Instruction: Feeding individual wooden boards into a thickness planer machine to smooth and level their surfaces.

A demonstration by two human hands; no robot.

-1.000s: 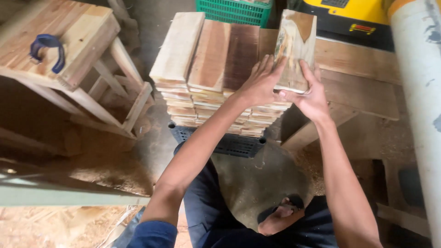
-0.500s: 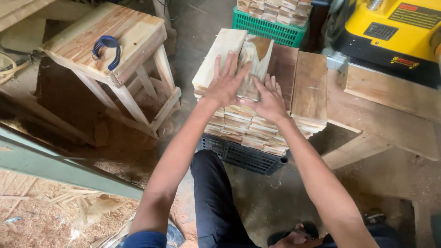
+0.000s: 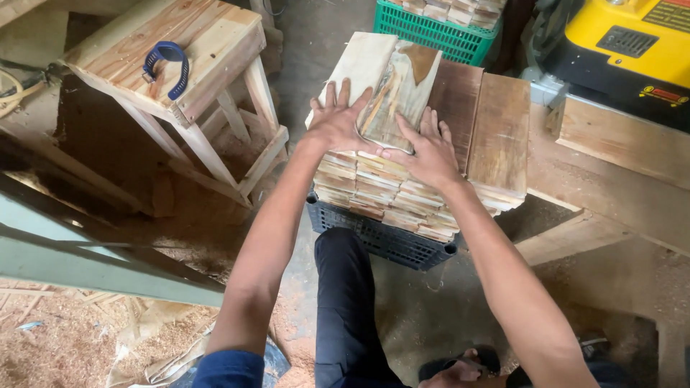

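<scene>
The fingers of the left hand (image 3: 336, 123) are spread flat, palm down, on the pale left edge of the top board (image 3: 399, 86), and the fingers of the right hand (image 3: 424, 152) lie just as open across its near right corner; neither hand grips, both press from above. The board, streaked grey and tan, sits in the upper middle of the frame as the top piece of a stack of thin wooden boards (image 3: 388, 197). Darker boards (image 3: 496, 136) lie level beside it to the right.

The stack rests on a dark plastic crate (image 3: 392, 244) at the centre of the frame. To seat the board well, the flat palms should likely keep even pressure while nudging it until its edges line up flush with the pieces below, with fingertips kept off the seams where they could be pinched.

Further out, a green crate (image 3: 431, 32) holding more wood stands at the top of the frame, and a yellow machine (image 3: 632, 43) fills the upper right. A wooden stool (image 3: 180, 65) with a blue clamp (image 3: 167, 65) on its seat stands at upper left. Sawdust (image 3: 65, 345) covers the floor at lower left, and the person's dark trouser leg (image 3: 345, 309) runs down the middle bottom.
</scene>
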